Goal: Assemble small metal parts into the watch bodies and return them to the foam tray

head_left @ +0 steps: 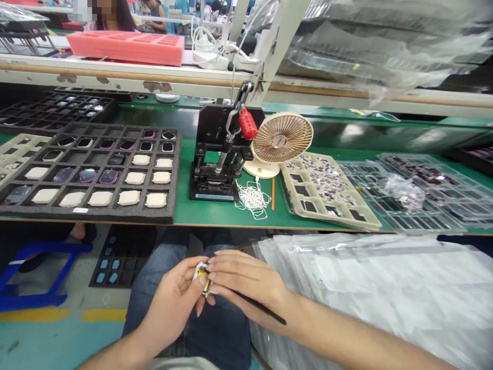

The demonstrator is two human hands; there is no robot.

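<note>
The long worktop (pixel 215 216) has a green mat and runs across the view, with a shelf (pixel 115 72) above it, where a pink foam tray (pixel 125 47) sits. Beyond the shelf is another person (pixel 156 18). Below the worktop's edge, a stack of plastic bags (pixel 365 293) lies to the right of the person's jeans-clad lap (pixel 185 334).

On the left of the worktop, a black foam tray (pixel 115 216) holds rows of cream squares and dark glossy panels. Toward the middle stands a black hand press (pixel 215 149) with a red grip (pixel 248 123), and just beside it is a small beige fan (pixel 281 139). Right of the fan, a beige tray (pixel 327 213) carries a scatter of small silvery pieces, and clear trays (pixel 423 218) lie further along. A tangle of white cord (pixel 252 200) and an orange pen (pixel 272 192) lie in front of the fan.

Both forearms reach in from the lower corners and angle inward, so the hands meet over the lap, below the worktop's edge. The left hand (pixel 169 303) is curled, pinching a small white-and-yellow part (pixel 202 277) between thumb and fingers. The right hand (pixel 246 277) is turned palm-down, its fingertips (pixel 219 270) against that part, with a thin black tool (pixel 262 308) held under the fingers and pointing out past the wrist.
</note>
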